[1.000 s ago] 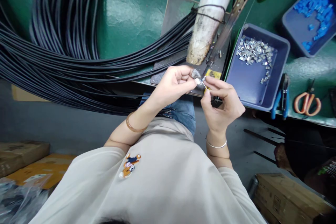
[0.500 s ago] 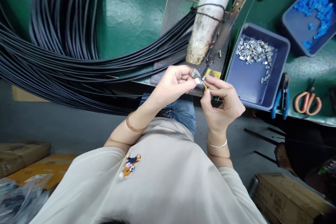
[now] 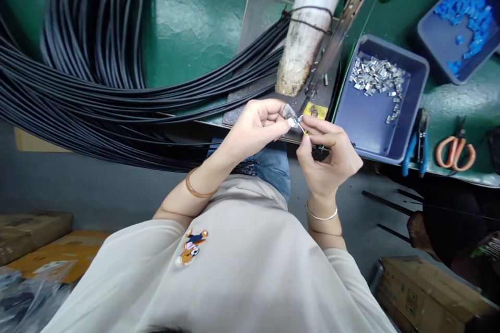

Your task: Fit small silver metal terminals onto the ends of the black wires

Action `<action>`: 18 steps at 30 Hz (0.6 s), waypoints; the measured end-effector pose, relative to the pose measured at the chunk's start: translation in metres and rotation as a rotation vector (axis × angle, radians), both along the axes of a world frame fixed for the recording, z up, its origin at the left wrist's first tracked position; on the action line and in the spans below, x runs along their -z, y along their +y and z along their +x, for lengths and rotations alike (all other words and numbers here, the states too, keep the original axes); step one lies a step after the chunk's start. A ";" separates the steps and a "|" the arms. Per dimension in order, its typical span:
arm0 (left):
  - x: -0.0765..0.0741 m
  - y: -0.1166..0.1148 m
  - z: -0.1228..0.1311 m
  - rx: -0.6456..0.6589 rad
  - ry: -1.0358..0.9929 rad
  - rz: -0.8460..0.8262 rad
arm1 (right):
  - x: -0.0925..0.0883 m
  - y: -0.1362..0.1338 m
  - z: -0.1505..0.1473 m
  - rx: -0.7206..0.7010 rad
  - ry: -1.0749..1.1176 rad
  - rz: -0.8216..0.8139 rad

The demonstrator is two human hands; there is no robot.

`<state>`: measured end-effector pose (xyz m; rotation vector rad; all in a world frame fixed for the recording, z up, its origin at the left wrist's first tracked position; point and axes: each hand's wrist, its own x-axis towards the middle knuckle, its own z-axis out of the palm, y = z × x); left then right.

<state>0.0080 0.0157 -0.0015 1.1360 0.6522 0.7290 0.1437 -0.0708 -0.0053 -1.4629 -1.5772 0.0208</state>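
My left hand (image 3: pixel 262 120) is closed, its thumb and forefinger pinching a small silver metal piece (image 3: pixel 294 122). Something grey and worn, like a wrap, covers a fingertip of that hand. My right hand (image 3: pixel 331 150) pinches a thin pale stick-like piece (image 3: pixel 301 127) whose upper end meets the metal piece; its exact kind is too small to tell. Both hands meet at the front edge of the bench, just below a white plastic-wrapped post (image 3: pixel 300 36). A yellow label (image 3: pixel 315 111) lies behind the right fingertips.
Black cables (image 3: pixel 156 96) sweep in from the left. To the right stand a bin (image 3: pixel 363 140) of silver metal pieces and another bin (image 3: pixel 441 44) of blue parts. Blue-handled pliers (image 3: pixel 417 143) and orange-handled scissors (image 3: pixel 455 152) lie at the bench edge. Cardboard boxes (image 3: pixel 425 291) stand below.
The whole view has shifted very slightly. Both hands keep their pinch at the same spot, with little visible movement of the fingers.
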 end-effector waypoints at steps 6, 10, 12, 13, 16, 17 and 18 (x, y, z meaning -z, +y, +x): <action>0.000 -0.002 0.000 -0.004 0.050 0.070 | -0.002 0.001 0.002 0.030 -0.020 0.029; 0.001 -0.002 -0.001 -0.014 0.056 0.100 | -0.002 0.002 0.002 0.037 -0.022 0.056; 0.000 -0.002 0.000 -0.020 0.047 0.100 | -0.002 0.003 0.002 0.039 -0.017 0.065; 0.000 -0.002 0.000 -0.024 0.042 0.097 | -0.002 0.003 0.001 0.040 -0.017 0.065; -0.001 -0.002 0.001 -0.039 0.028 0.088 | -0.003 0.004 0.001 0.039 -0.018 0.060; -0.002 -0.001 0.001 -0.043 0.023 0.084 | -0.004 0.004 0.001 0.037 -0.017 0.065; -0.002 -0.001 0.001 -0.045 0.016 0.081 | -0.004 0.005 0.001 0.036 -0.018 0.070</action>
